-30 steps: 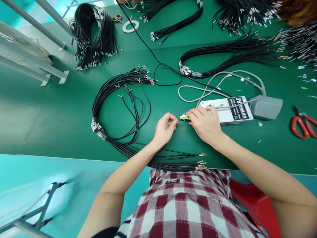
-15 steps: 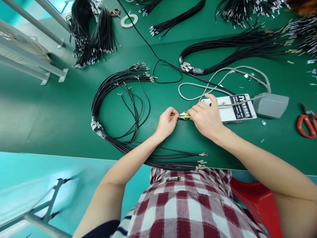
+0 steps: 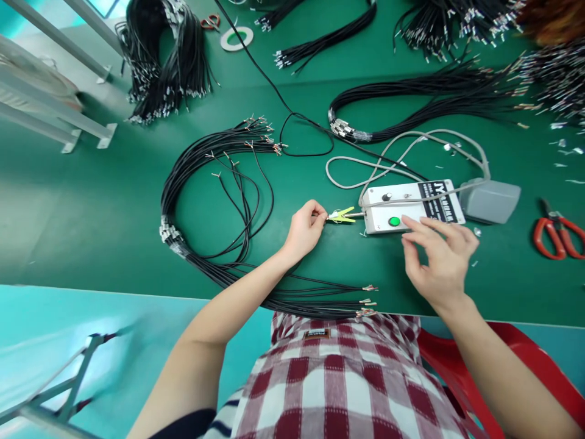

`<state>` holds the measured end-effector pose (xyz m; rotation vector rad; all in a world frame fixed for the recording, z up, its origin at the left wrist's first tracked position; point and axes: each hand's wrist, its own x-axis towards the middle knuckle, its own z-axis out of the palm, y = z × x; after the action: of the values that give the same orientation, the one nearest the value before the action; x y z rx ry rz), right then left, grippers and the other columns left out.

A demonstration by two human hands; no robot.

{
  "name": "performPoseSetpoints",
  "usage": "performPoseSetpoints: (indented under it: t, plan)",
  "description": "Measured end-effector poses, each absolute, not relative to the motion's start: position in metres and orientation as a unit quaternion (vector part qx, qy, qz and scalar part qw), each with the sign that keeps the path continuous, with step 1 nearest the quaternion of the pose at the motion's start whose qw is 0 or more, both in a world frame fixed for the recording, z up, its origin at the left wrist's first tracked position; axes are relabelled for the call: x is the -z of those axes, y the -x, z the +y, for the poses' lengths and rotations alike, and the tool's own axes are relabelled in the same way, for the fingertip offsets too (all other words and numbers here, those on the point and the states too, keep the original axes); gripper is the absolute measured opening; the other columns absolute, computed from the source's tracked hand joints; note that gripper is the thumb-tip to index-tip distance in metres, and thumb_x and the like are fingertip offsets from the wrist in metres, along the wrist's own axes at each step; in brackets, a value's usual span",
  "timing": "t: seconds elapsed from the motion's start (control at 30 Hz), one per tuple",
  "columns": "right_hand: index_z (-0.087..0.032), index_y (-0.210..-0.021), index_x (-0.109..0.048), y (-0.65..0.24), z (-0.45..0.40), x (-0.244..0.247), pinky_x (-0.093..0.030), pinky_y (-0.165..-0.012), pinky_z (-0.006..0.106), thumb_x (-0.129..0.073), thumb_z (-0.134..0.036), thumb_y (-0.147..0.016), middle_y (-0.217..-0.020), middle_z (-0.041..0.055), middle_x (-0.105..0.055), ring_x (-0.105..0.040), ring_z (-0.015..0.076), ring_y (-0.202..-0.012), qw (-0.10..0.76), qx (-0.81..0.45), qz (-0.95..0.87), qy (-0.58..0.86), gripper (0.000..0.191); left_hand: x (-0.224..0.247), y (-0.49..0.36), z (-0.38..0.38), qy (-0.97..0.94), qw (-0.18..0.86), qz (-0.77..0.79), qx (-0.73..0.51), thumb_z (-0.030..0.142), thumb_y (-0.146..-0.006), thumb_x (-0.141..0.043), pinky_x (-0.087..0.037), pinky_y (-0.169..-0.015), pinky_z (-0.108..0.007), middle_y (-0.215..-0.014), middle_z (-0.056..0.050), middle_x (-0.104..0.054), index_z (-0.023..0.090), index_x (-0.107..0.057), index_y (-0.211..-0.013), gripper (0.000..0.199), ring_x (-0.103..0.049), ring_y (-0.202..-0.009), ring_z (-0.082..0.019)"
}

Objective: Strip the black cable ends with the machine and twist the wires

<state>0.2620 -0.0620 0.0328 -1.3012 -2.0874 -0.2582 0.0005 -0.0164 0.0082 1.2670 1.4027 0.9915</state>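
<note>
My left hand (image 3: 307,228) is closed in a pinch on the end of a black cable, most of which my fingers and wrist hide. Just right of the fingertips, a yellow-green clip (image 3: 345,215) meets the cable end. A thin metal shaft joins this clip to a white control box (image 3: 377,213) with a black knob and a green button (image 3: 394,221). My right hand (image 3: 441,259) is open over the front edge of the box, fingers spread and holding nothing; its fingertips are near the button. A curved bundle of black cables (image 3: 171,177) with stripped ends lies around my left forearm.
Grey cord (image 3: 347,182) loops behind the box to a grey block (image 3: 491,201). Red-handled pliers (image 3: 551,235) lie at the right. Farther back are more black cable bundles (image 3: 338,39), a tape roll (image 3: 236,38) and small scissors (image 3: 210,22). Metal legs (image 3: 86,122) stand at the left.
My right hand has let go of the yellow-green clip and moved right, opening beside the box's green button. My left hand keeps its pinch in nearly the same place.
</note>
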Motion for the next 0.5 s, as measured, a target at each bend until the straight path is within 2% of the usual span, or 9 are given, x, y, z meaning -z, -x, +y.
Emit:
performPoseSetpoints:
  t: [0.27, 0.43, 0.5]
  plan:
    - [-0.027, -0.098, -0.063, -0.257, -0.059, -0.015, -0.039, -0.099, 0.045, -0.066, -0.010, -0.084, -0.102, -0.0021, -0.079, -0.067, 0.0236, -0.105, 0.341, 0.112, -0.794, 0.490, 0.022, -0.007, 0.010, -0.017, -0.524, 0.469, 0.582, -0.409, 0.014, -0.082, -0.058, -0.032, -0.048, -0.019, -0.066, 0.004, -0.051, 0.017, -0.052, -0.075, 0.010, -0.045, -0.051, -0.006]
    - [-0.027, -0.098, -0.063, -0.254, -0.065, -0.024, -0.041, -0.103, 0.049, -0.069, -0.010, -0.082, -0.105, 0.0015, -0.079, -0.065, 0.0274, -0.111, 0.369, 0.047, -0.787, 0.492, 0.024, -0.012, 0.026, -0.022, -0.459, 0.498, 0.579, -0.454, 0.020, -0.082, -0.064, -0.034, -0.046, -0.019, -0.064, 0.004, -0.054, 0.017, -0.052, -0.076, 0.013, -0.047, -0.046, -0.006]
    - [-0.026, -0.098, -0.063, -0.251, -0.074, -0.026, -0.044, -0.102, 0.049, -0.070, -0.009, -0.082, -0.109, 0.0036, -0.078, -0.065, 0.0276, -0.111, 0.376, 0.017, -0.795, 0.476, 0.025, -0.023, 0.051, -0.013, -0.449, 0.476, 0.579, -0.486, 0.020, -0.082, -0.066, -0.038, -0.048, -0.021, -0.062, 0.004, -0.056, 0.017, -0.054, -0.076, 0.014, -0.052, -0.048, -0.007]
